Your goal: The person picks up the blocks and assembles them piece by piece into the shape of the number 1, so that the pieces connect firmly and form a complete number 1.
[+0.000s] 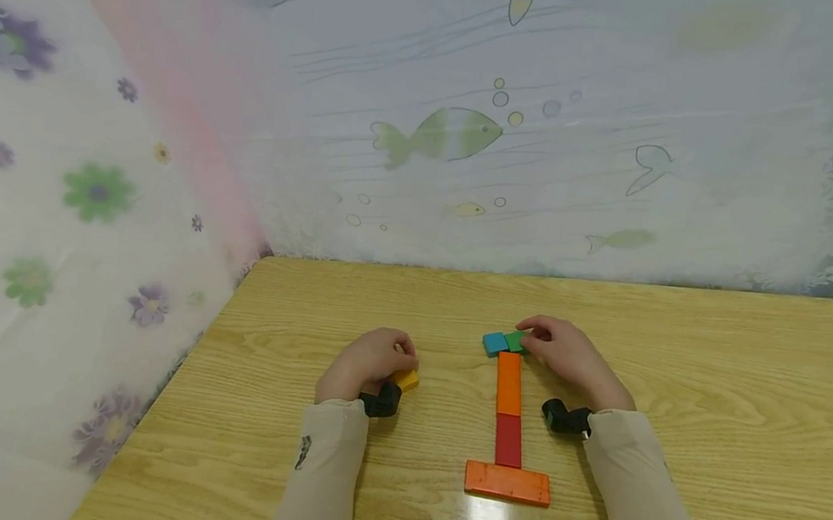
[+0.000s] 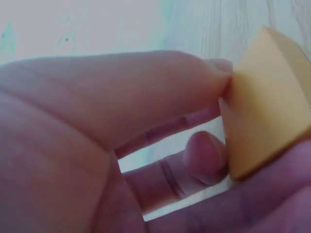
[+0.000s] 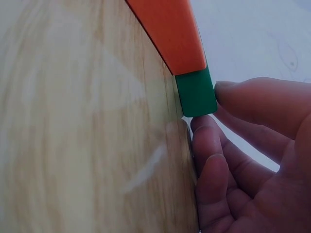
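Note:
My left hand (image 1: 375, 358) pinches a yellow block (image 1: 406, 379) low over the table, left of the row of blocks. In the left wrist view the thumb touches one edge of this yellow block (image 2: 267, 102), and fingers lie along its lower side. My right hand (image 1: 566, 354) is at the far end of the row, with thumb and fingertips at a small green block (image 1: 514, 341). The right wrist view has the thumb on one side of the green block (image 3: 197, 94) and curled fingers by its end. A blue block (image 1: 495, 344) sits beside the green one.
An upright orange block (image 1: 509, 384) leads down to a red block (image 1: 508, 440). Across the near end lies a wider orange block (image 1: 508, 483). The wooden table (image 1: 744, 459) meets a printed curtain (image 1: 623, 146) at the back.

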### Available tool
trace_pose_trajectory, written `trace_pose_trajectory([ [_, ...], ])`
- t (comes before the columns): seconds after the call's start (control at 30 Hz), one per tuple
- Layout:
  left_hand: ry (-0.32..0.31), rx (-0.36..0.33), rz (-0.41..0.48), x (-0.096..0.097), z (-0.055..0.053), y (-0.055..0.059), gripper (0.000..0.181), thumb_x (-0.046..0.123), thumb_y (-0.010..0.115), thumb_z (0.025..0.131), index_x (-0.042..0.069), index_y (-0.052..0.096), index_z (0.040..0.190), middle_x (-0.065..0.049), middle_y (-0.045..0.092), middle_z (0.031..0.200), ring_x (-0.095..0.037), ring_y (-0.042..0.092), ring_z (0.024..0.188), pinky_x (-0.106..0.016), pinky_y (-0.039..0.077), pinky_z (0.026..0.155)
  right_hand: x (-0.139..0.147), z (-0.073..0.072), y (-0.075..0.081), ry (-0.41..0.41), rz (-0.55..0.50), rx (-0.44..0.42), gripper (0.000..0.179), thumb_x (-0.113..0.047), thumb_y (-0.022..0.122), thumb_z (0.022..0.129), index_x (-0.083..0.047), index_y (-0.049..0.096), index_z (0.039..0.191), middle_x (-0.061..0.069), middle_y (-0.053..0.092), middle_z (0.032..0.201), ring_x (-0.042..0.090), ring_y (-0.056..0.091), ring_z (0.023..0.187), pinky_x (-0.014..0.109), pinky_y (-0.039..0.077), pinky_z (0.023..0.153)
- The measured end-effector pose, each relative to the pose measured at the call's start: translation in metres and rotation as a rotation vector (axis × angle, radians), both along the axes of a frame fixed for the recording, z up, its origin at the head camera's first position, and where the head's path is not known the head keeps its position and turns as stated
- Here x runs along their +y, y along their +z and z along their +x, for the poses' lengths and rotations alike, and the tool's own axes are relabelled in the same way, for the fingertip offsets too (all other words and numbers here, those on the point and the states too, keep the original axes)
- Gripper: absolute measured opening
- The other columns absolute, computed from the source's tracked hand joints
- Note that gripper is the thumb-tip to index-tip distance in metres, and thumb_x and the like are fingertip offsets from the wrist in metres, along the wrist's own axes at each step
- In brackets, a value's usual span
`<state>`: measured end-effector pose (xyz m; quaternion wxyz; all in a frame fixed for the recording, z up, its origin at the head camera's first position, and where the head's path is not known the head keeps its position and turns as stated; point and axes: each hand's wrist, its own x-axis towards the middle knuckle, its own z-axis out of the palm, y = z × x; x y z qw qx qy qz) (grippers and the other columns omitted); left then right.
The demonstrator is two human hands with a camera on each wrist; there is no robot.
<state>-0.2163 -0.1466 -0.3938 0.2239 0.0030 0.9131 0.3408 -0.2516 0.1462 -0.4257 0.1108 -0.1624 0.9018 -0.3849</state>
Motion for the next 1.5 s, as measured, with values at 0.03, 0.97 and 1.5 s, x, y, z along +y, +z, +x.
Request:
trace_pose_trajectory([
  [0.03, -0.004, 0.009, -0.001, 0.001, -0.001, 0.0, 0.012, 0.026, 0.059, 0.09, 0.015, 0.062, 0.094, -0.004, 0.06, 0.089, -0.019, 0.057, 0.07, -0.031, 0.047, 0.056, 0.0, 0.0, 0.0, -0.001, 0.002, 0.0, 0.034, -0.022, 0.049, 0.096, -0.007, 0.053, 0.126, 0.014, 0.057, 0.116, 0.028, 0.053, 0.102, 0.045, 0.042, 0.086],
  [0.97, 0.033, -0.005, 0.106, 0.009, -0.007, -0.01, 0.017, 0.023, 0.055, 0.093, 0.009, 0.06, 0.1, -0.009, 0.061, 0.085, -0.018, 0.061, 0.058, -0.028, 0.051, 0.054, -0.002, 0.0, 0.001, 0.008, 0.028, 0.025, 0.031, -0.019, 0.048, 0.096, -0.009, 0.055, 0.124, 0.014, 0.059, 0.113, 0.028, 0.054, 0.099, 0.045, 0.043, 0.086],
  [1.5, 0.061, 0.013, 0.094, 0.011, -0.005, -0.01, 0.017, 0.024, 0.049, 0.095, 0.011, 0.06, 0.096, -0.007, 0.058, 0.065, -0.018, 0.058, 0.056, -0.03, 0.049, 0.053, -0.004, 0.001, 0.002, -0.003, 0.017, 0.021, 0.032, -0.021, 0.049, 0.096, -0.008, 0.056, 0.124, 0.015, 0.058, 0.114, 0.029, 0.053, 0.1, 0.045, 0.043, 0.086],
])
